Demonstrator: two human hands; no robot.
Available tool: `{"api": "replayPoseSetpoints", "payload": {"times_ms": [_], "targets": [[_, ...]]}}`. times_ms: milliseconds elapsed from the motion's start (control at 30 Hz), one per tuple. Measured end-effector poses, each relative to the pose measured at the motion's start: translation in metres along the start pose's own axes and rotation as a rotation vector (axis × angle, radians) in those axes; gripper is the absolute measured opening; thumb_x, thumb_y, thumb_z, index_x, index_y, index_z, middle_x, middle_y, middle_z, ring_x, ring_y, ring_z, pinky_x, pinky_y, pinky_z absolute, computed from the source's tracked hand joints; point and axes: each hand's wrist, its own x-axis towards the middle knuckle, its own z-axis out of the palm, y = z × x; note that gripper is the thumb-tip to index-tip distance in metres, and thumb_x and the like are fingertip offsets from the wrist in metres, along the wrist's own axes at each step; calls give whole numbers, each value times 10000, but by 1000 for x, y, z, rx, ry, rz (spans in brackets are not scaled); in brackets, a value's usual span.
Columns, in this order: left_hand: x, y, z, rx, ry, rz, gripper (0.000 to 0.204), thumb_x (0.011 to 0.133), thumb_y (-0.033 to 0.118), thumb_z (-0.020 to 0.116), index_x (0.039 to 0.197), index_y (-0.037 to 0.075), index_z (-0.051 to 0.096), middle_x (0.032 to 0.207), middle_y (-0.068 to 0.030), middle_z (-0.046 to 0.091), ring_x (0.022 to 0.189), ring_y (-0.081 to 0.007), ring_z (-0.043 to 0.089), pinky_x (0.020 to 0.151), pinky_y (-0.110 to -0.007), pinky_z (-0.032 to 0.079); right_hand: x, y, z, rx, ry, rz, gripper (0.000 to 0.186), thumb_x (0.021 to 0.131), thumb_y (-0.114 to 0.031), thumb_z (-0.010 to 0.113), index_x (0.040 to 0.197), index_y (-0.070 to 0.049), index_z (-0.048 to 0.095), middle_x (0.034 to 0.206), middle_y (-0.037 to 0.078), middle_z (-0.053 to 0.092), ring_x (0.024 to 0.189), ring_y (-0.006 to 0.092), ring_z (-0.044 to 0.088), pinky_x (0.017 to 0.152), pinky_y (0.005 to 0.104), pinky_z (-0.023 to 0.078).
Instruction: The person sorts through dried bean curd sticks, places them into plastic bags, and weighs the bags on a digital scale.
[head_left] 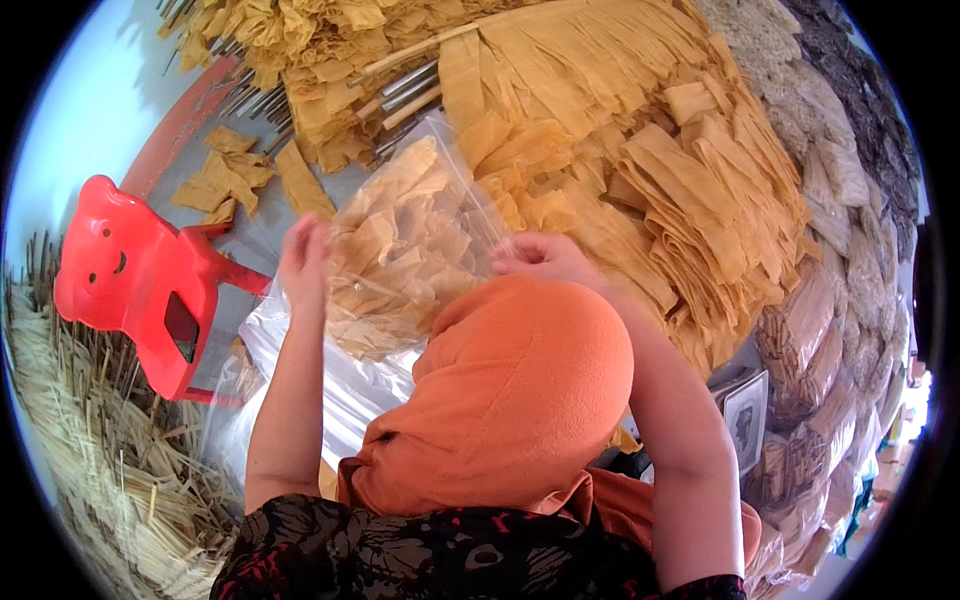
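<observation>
A clear plastic bag (415, 235) filled with flat, crinkled yellow-tan strips, which look like dried tofu skin, stands tilted in front of my knee. My right hand (545, 257) pinches the bag's edge at its right corner, fingers curled. Beside the bag's left edge is my left hand (304, 255), raised and smeared by motion; whether its fingers grip the plastic is unclear. Below the bag, more clear plastic (345, 400) spreads out, partly covered by my orange-clad knee (535, 380).
Large heaps of yellow strips (690, 200) lie ahead and to the right, with rods (410, 95) among them. A red child's chair (150, 280) holding a dark phone (182, 325) stands at left, near pale stalks (110, 480). Filled clear bags (810, 400) are stacked at right.
</observation>
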Motion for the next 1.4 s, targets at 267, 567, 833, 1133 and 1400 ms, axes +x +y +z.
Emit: {"api": "replayPoseSetpoints", "payload": {"times_ms": [267, 567, 833, 1133, 1400], "targets": [[-60, -66, 21, 806, -249, 360, 845, 816, 415, 735, 1496, 102, 342, 1569, -240, 215, 1437, -408, 242, 1145, -508, 229, 4, -4, -4, 340, -117, -404, 178, 883, -186, 722, 995, -49, 738, 851, 24, 701, 826, 92, 640, 784, 232, 488], [-70, -78, 96, 980, -215, 389, 814, 876, 576, 578, 1517, 156, 303, 1616, -162, 126, 1472, -409, 131, 1086, -688, 176, -2, 2, -8, 394, -13, -111, 221, 903, -214, 698, 1036, -38, 720, 805, -2, 673, 718, 46, 592, 644, 208, 471], [-41, -77, 27, 641, -367, 345, 744, 878, 292, 674, 1490, 48, 329, 1565, -232, 235, 1445, -408, 226, 1163, -462, 228, -43, 5, -18, 422, 220, -186, 255, 937, -223, 652, 1105, -37, 698, 923, 16, 683, 802, 88, 617, 730, 244, 495], [-58, 276, 136, -146, -631, 195, 523, 965, 122, 546, 1456, 38, 387, 1489, -119, 412, 1357, -199, 417, 1127, -373, 337, -163, 152, -69, 519, 755, 6, 238, 950, -152, 615, 1098, 23, 676, 933, 83, 694, 813, 129, 655, 756, 268, 552], [-160, 272, 261, -428, -1139, -490, 407, 911, 25, 574, 1314, 52, 516, 1227, -61, 569, 1104, -164, 574, 971, -336, 497, -138, 256, 34, 433, 672, 122, 229, 901, -147, 607, 1051, 0, 699, 895, 109, 709, 802, 212, 686, 744, 325, 553]]}}
